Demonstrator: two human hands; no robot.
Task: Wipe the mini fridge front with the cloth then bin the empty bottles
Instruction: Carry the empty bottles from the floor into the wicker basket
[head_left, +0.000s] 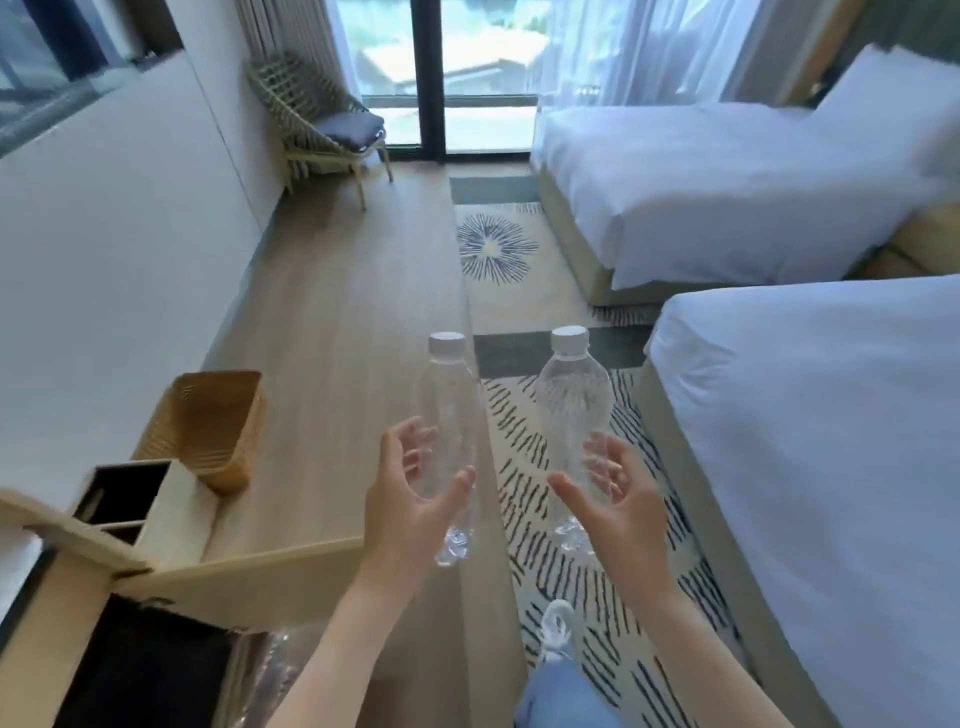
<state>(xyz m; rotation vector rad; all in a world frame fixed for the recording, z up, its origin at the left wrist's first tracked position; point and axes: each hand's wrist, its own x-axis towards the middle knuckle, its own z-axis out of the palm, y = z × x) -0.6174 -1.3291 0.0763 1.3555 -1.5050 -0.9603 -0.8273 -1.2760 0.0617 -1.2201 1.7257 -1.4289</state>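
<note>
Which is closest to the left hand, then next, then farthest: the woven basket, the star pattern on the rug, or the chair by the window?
From the left hand, in the head view:
1. Woven basket, on the floor to its left, by the wall.
2. Star pattern on the rug, ahead, beside the far bed.
3. Chair, far ahead on the left, by the window.

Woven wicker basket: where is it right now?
Head view, left side: the tan woven wicker basket sits on the wooden floor against the white wall, just behind the light wooden cabinet, left of the left hand.
</note>
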